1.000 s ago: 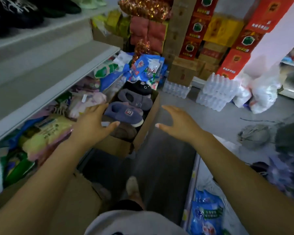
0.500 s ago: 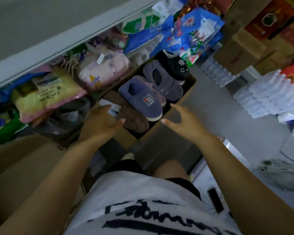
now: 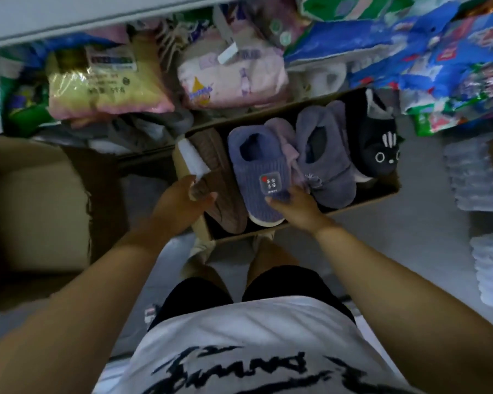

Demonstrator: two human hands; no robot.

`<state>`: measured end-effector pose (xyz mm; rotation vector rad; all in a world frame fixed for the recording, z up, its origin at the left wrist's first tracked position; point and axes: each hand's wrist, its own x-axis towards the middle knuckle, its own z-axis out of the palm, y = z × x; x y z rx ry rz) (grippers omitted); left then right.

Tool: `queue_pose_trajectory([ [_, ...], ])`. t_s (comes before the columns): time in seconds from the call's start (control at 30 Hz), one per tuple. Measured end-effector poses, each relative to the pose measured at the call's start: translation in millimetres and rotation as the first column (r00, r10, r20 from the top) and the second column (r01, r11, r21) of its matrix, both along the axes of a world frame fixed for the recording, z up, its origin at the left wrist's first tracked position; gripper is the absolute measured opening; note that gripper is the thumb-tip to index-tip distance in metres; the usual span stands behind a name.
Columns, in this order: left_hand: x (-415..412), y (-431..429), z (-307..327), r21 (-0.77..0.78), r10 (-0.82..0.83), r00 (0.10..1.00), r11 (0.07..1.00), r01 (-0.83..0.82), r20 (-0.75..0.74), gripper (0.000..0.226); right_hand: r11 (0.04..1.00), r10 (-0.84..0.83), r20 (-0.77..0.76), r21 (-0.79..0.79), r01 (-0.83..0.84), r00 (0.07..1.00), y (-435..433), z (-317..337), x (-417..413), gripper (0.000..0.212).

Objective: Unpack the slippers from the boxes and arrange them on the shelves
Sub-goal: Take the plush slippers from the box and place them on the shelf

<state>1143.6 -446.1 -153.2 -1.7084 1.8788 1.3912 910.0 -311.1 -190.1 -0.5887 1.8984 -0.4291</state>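
Note:
An open cardboard box (image 3: 362, 199) stands on the floor in front of my feet, with several plush slippers packed side by side in it. From left to right they are a brown slipper (image 3: 219, 172), a blue slipper (image 3: 256, 169) with a small label, a grey-purple slipper (image 3: 322, 160) and a black cat-face slipper (image 3: 377, 143). My left hand (image 3: 180, 203) is at the box's left end, thumb and fingers closing round the brown slipper's toe. My right hand (image 3: 296, 207) pinches the toe of the blue slipper. A grey shelf edge (image 3: 69, 21) runs along the top.
Bagged goods fill the space under the shelf: a yellow pack (image 3: 97, 86), a pink pack (image 3: 234, 78), blue packs (image 3: 410, 52). A second large cardboard box (image 3: 40, 209) stands at the left. Wrapped water bottles (image 3: 473, 172) lie at the right on the grey floor.
I have bent down over the box. Both hands, open and in the air before, have dropped onto the slippers: the left onto the brown one, the right onto the blue one.

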Motion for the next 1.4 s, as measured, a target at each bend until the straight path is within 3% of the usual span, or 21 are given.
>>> queue_pose_trajectory([
  [0.13, -18.6, 14.0, -22.5, 0.046, 0.185, 0.978, 0.981, -0.19, 0.097, 0.076, 0.996, -0.011, 0.082, 0.088, 0.004, 0.997, -4.5, -37.0, -19.4, 0.067],
  [0.23, -27.7, 26.1, -32.0, 0.005, 0.249, 0.966, 0.968, -0.25, 0.072, 0.065, 0.991, -0.065, -0.025, 0.117, 0.068, 0.998, 3.3, -94.5, -26.8, 0.128],
  [0.3, -30.5, 28.4, -36.0, -0.028, 0.249, 0.964, 0.968, -0.248, 0.091, 0.067, 0.981, -0.107, -0.021, 0.159, 0.109, 0.994, 7.7, -117.4, -26.2, 0.153],
  [0.4, -33.4, 25.4, -38.5, -0.036, 0.25, 0.958, 0.968, -0.247, 0.139, 0.077, 0.96, -0.151, -0.006, 0.238, 0.148, 0.988, -8.8, -84.0, -16.8, 0.137],
  [0.5, -33.9, 23.5, -41.8, -0.041, 0.252, 0.956, 0.968, -0.248, 0.153, 0.08, 0.95, -0.177, 0.007, 0.263, 0.169, 0.984, -12.7, -92.2, -15.8, 0.122],
  [0.6, -33.1, 23.5, -41.1, -0.032, 0.258, 0.953, 0.966, -0.256, 0.156, 0.08, 0.945, -0.235, 0.043, 0.244, 0.218, 0.971, -9.2, -88.4, -16.6, 0.124],
  [0.7, -29.7, 23.4, -40.9, -0.014, 0.272, 0.955, 0.962, -0.272, 0.12, 0.078, 0.961, -0.223, 0.092, 0.191, 0.202, 0.971, -6.2, -76.7, -23.6, 0.126],
  [0.8, -28.3, 23.5, -38.8, 0.015, 0.269, 0.959, 0.962, -0.272, 0.09, 0.077, 0.963, -0.269, 0.226, 0.09, 0.255, 0.936, -10.5, -55.1, -35.6, 0.094],
  [0.87, -29.3, 23.6, -36.2, 0.025, 0.259, 0.964, 0.965, -0.261, 0.065, 0.076, 0.944, -0.327, 0.326, 0.067, 0.323, 0.887, -11.0, -35.0, -43.8, 0.09],
  [0.97, -29.2, 23.8, -28.1, 0.024, 0.247, 0.969, 0.969, -0.248, 0.015, 0.068, 0.95, -0.295, 0.281, -0.02, 0.313, 0.913, -2.9, -9.0, -53.6, 0.072],
  [1.07, -25.3, 22.0, -20.3, 0.028, 0.232, 0.971, 0.973, -0.231, -0.058, 0.056, 0.917, -0.372, 0.245, -0.05, 0.395, 0.895, 13.1, 10.3, -62.3, 0.089],
  [1.17, -17.8, 19.0, -16.6, 0.029, 0.186, 0.977, 0.983, -0.184, -0.101, 0.043, 0.798, -0.562, 0.228, -0.104, 0.594, 0.795, 25.0, 18.5, -64.2, 0.083],
  [1.3, -9.3, 12.5, -16.2, 0.028, 0.127, 0.984, 0.992, -0.125, -0.122, 0.039, 0.623, -0.74, 0.222, -0.128, 0.772, 0.635, 33.6, 21.3, -61.8, 0.123],
  [1.4, -7.9, 8.4, -16.2, 0.008, 0.086, 0.99, 0.996, -0.086, -0.112, 0.039, 0.53, -0.789, 0.289, -0.126, 0.839, 0.542, 37.7, 21.2, -58.7, 0.13],
])
